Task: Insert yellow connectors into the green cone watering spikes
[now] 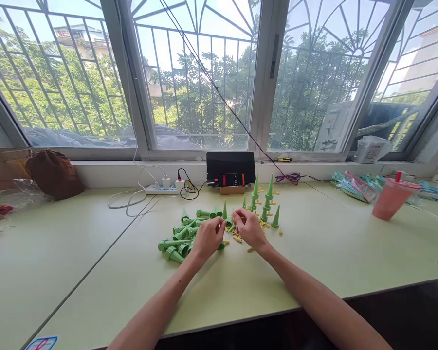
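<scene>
Plainly, the left hand (209, 238) and right hand (249, 229) were curled nearly closed among green cones (191, 232); what they held, I couldn't tell.

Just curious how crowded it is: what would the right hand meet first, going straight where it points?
Probably the upright green cone just ahead of the right hand, beside the left hand, though depth is hard to judge.

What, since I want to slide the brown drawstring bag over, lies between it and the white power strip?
In the head view, loops of white cable lie on the tabletop between them.
</scene>
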`<state>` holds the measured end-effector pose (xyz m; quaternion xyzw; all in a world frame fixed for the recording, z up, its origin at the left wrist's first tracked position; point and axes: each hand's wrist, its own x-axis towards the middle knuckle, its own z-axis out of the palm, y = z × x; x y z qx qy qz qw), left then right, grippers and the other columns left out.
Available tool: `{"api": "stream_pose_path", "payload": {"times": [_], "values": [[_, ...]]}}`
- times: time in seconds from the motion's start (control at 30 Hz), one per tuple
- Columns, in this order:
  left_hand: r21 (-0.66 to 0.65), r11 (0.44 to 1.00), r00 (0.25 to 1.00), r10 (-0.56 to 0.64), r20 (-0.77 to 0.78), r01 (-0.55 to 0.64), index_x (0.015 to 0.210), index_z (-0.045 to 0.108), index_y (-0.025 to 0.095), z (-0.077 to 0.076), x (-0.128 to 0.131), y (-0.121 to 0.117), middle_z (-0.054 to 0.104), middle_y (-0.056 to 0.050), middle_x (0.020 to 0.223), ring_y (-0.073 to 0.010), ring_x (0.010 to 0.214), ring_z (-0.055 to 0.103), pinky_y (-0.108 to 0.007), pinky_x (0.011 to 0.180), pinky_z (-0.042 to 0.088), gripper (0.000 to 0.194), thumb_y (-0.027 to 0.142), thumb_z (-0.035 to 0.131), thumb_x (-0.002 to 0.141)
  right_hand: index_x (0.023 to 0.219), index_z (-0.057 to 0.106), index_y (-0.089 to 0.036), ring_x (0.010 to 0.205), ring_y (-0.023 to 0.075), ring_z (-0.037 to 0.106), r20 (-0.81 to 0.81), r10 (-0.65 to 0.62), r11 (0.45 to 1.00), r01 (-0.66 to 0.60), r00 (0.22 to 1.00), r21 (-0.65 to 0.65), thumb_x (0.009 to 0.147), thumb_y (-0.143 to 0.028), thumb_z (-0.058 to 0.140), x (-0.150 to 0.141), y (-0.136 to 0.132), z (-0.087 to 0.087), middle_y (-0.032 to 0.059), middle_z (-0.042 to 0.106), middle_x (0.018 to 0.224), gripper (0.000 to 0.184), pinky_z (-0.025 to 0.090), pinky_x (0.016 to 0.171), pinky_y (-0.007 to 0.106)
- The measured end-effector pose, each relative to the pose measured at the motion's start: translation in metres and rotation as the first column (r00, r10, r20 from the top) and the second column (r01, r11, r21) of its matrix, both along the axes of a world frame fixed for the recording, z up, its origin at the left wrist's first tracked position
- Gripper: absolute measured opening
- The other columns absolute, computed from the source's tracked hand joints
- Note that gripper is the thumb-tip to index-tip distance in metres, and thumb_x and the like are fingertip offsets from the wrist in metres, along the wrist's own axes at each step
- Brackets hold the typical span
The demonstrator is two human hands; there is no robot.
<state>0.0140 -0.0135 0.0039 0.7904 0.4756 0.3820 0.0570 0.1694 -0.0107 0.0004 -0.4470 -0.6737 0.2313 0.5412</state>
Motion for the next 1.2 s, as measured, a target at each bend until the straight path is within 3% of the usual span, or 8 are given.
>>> {"api": "stream_pose_path", "payload": {"times": [0.17,0.43,0.9,1.07,1.2], "values": [[-0.099,0.994,0.985,0.034,-0.169,-0.051,0.074,0.064,0.02,-0.0017,-0.0001,-0.0026,0.056,0.0,0.055,-0.0144,0.051,0.049,-0.024,0.054,0.029,0.024,0.03,0.047,0.087,0.078,0.056,-0.019,0.051,0.0128,0.053,0.012,-0.01,1.0,0.009,1.0,0.014,0.091,-0.043,0.043,0.0002,-0.0004,-0.0005,0.0008,0.057,0.064,0.03,0.041,0.049,0.023],[-0.097,0.994,0.965,0.023,-0.263,-0.05,0.07,0.064,0.02,-0.0048,-0.0023,-0.002,0.062,-0.004,0.061,-0.0173,0.058,0.054,-0.025,0.057,0.03,0.026,0.031,0.047,0.087,0.078,0.057,-0.019,0.052,0.0139,0.055,0.02,-0.014,1.0,0.014,1.0,0.016,0.091,-0.043,0.044,-0.0004,-0.0015,0.0013,0.0016,0.059,0.065,0.03,0.041,0.05,0.024],[-0.135,0.991,0.974,-0.025,-0.223,-0.006,0.065,0.059,0.021,-0.0056,-0.0025,-0.0054,0.059,-0.003,0.059,-0.0189,0.06,0.056,-0.026,0.052,0.024,0.026,0.032,0.049,0.085,0.078,0.056,-0.019,0.053,0.0144,0.054,0.051,-0.024,1.0,0.023,0.998,0.02,0.091,-0.044,0.043,0.0009,-0.0024,0.001,0.0027,0.06,0.067,0.031,0.041,0.05,0.024],[-0.138,0.99,0.984,-0.025,-0.175,0.001,0.073,0.063,0.022,-0.004,-0.0008,-0.0056,0.06,-0.001,0.06,-0.0174,0.057,0.054,-0.025,0.053,0.029,0.013,0.024,0.051,0.079,0.077,0.055,-0.02,0.053,0.014,0.054,0.05,-0.02,1.0,0.018,0.999,0.026,0.091,-0.044,0.042,0.0011,-0.0026,0.0009,0.0021,0.06,0.066,0.031,0.041,0.05,0.024],[-0.106,0.994,0.991,-0.02,-0.131,0.006,0.082,0.063,0.021,-0.0033,-0.0008,-0.003,0.06,-0.001,0.061,-0.0167,0.058,0.055,-0.025,0.056,0.033,0.017,0.025,0.047,0.083,0.077,0.055,-0.02,0.053,0.0143,0.054,0.045,-0.022,0.999,0.021,0.999,0.031,0.091,-0.044,0.043,0.0003,-0.0027,0.0011,0.0025,0.06,0.067,0.031,0.041,0.05,0.024]]}}
